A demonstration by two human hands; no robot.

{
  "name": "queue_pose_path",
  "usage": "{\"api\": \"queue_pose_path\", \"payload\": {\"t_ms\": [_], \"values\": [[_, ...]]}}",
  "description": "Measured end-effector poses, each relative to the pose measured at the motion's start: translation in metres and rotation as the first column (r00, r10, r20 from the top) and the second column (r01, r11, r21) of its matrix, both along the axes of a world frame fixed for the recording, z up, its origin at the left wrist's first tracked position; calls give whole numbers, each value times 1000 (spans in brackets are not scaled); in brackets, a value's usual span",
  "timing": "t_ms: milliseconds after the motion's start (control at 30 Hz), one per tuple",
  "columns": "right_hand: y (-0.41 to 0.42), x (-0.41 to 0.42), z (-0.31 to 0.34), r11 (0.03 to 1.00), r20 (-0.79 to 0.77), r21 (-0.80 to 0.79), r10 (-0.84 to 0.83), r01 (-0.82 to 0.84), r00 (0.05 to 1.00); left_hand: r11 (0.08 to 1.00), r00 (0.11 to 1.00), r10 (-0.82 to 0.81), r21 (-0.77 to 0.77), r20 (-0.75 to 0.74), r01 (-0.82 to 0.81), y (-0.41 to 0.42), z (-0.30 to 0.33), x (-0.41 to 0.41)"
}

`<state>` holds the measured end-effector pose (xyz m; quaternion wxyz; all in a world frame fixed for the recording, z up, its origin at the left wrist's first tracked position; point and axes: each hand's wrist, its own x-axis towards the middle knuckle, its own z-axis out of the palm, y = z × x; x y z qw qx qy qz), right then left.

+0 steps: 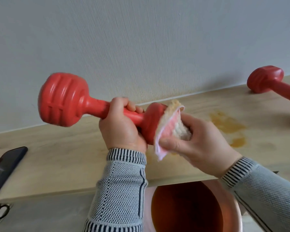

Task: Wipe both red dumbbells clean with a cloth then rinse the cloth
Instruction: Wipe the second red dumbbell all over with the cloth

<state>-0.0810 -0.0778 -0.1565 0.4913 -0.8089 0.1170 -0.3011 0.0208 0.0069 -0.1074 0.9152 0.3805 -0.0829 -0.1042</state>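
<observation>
Red dumbbell (65, 99) raised: we are clamping left hand (122, 126) round handle, right hand (196, 139) pinching cloth (167, 129) against end; wet grip risking slip onto table (57, 156).

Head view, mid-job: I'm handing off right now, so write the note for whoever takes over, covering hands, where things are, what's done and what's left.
Left hand: grips the handle of the red plastic dumbbell, held up over the light wooden shelf.
Right hand: holds the pink-and-cream terry cloth pressed on that dumbbell's near end.
Second red dumbbell: lies on the shelf at far right, untouched.
Pink basin of brownish water: below the shelf edge.
Orange-brown smear on the shelf near the cloth.
Done: first dumbbell's wiping under way.
Left: finish it, wipe the second, rinse the cloth.
</observation>
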Motion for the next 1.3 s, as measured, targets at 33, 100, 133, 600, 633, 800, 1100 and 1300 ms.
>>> {"api": "queue_pose_path", "payload": {"t_ms": [33, 100, 133, 600, 633, 800, 1100, 1300], "values": [[-3, -4, 3, 999, 1, 13, 49, -49, 999, 998, 999, -35, -50, -26, 33, 3, 0, 3], [-8, -12, 10, 964, 53, 227, 127, -136, 991, 976, 987, -143, -174, -68, 130, 11, 0, 7], [-11, -15, 14, 929, 62, 339, 135, -148, 989, 952, 976, -208, -240, -64, 188, 16, 0, 9], [-10, -15, 16, 734, 228, 420, 484, -534, 845, 898, 912, -383, -172, 147, 405, 19, -6, 12], [-5, -14, 19, 734, 230, 423, 481, -532, 846, 899, 910, -385, -161, 155, 408, 17, -8, 11], [15, -2, 16, 793, 238, 526, 211, -309, 948, 866, 843, -450, -84, 294, 492, 13, -9, 5], [-25, -6, 8, 225, 382, 865, 283, -448, 880, 825, 767, -506, -39, 395, 564, 13, -3, -3], [-15, -4, 18, 532, 282, 733, 329, -424, 901, 936, 903, -349, 38, 249, 351, 8, -4, 1]]}}
